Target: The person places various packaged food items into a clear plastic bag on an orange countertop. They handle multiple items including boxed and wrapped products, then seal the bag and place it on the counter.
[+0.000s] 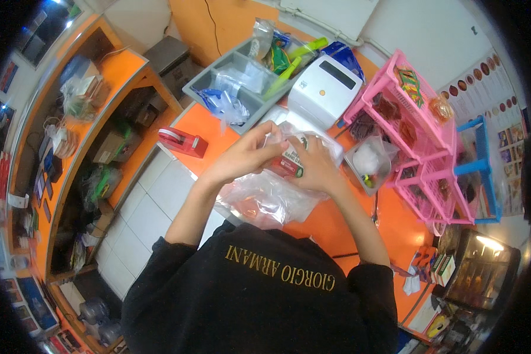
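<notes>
Both hands meet over the orange counter in front of me. My left hand (254, 152) has its fingers closed on the upper edge of a clear plastic bag (265, 199). On the other side, my right hand (314, 163) grips a printed package (292, 160) with white and red parts, near the bag's top. The package bears writing, and fingers cover some of it. Loose, shiny plastic spreads below the hands towards my shirt. How far the package sits inside the bag cannot be told.
A red tape dispenser (183, 142) stands left of the hands. Behind are a grey divided tray (256, 110) and a white label printer (325, 90). To the right stand a metal container (369, 170) and pink plastic racks (429, 150). An orange shelf (128, 66) lies far left.
</notes>
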A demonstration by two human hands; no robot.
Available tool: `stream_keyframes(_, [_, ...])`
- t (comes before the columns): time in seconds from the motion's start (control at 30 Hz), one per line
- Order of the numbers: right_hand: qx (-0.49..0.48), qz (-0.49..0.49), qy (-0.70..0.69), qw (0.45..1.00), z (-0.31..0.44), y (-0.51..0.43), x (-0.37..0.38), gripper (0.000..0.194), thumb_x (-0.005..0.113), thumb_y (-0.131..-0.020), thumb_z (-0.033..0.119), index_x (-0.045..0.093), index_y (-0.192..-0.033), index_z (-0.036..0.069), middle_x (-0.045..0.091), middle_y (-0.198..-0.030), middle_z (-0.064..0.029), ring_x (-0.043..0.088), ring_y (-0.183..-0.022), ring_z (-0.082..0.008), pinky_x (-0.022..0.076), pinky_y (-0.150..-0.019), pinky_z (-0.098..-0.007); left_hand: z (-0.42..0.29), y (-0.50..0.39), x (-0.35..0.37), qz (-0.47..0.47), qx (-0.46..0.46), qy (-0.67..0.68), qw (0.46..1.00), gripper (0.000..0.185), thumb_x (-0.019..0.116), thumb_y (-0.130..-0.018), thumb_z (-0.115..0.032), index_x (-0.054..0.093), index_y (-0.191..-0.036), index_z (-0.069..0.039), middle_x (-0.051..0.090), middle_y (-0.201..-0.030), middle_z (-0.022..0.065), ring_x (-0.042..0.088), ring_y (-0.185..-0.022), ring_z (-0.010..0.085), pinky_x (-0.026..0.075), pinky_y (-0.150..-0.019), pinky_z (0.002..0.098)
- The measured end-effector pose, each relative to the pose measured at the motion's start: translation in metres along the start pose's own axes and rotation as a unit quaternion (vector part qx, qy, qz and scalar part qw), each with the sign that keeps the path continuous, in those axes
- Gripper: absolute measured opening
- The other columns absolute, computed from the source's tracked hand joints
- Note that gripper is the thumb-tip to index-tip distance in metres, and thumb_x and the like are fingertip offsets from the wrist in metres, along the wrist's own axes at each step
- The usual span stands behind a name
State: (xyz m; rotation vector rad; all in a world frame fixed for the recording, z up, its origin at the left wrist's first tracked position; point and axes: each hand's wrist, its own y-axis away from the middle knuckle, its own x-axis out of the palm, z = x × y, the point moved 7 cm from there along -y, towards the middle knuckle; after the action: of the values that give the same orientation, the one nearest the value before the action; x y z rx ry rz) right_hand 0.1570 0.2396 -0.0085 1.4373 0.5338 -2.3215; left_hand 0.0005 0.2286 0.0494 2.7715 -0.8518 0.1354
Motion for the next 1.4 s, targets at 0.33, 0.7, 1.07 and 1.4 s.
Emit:
stream_keyframes(0.33, [-0.024,0.051,0.156,0.986,0.014,-0.022,-0.003,0.101,0.079,-0.065,0.033,0.024,-0.15,0.036,0.04,-0.134,-0.0276,0.04,-0.126,-0.0435,0.0318,-0.098,-0.0634,-0.053,0.009,-0.05,-0.026,0.144,0.203,0.968,0.026,0.061,-0.094,-0.019,0.046,-0.114,-0.011,0.05,-0.091,-0.0024,0.044,-0.078,0.0031,0.034,-0.048,0.0135])
stream_keyframes(0.7, [0.028,0.127,-0.06,0.99,0.004,-0.045,-0.06,0.105,0.08,-0.068,0.029,0.02,-0.152,0.013,0.034,-0.14,-0.026,0.035,-0.132,-0.0418,0.0282,-0.11,-0.0462,-0.098,-0.032,-0.078,-0.153,0.263,-0.044,0.952,0.056,0.046,-0.095,-0.056,0.051,-0.127,-0.01,0.064,-0.098,0.0038,0.057,-0.093,0.012,0.052,-0.076,0.0285])
stream_keyframes(1.07, [-0.067,0.025,-0.138,0.988,0.022,-0.03,-0.079,0.11,0.078,-0.068,0.033,0.012,-0.152,0.008,0.031,-0.144,-0.0264,0.032,-0.135,-0.0428,0.0271,-0.113,-0.0466,0.081,-0.06,-0.023,-0.253,0.225,0.064,0.939,0.025,0.045,-0.103,-0.027,0.053,-0.097,-0.004,0.045,-0.074,-0.0032,0.044,-0.065,0.0045,0.039,-0.057,0.0232])
stream_keyframes(1.4, [-0.047,0.045,-0.132,0.989,0.044,-0.017,-0.085,0.11,0.078,-0.07,0.033,0.01,-0.153,0.007,0.032,-0.145,-0.0241,0.029,-0.138,-0.0405,0.0228,-0.115,-0.0456,0.034,-0.03,-0.046,-0.338,0.269,-0.11,0.895,0.029,0.045,-0.103,-0.029,0.054,-0.091,-0.004,0.047,-0.075,-0.001,0.047,-0.068,0.0092,0.04,-0.061,0.0259])
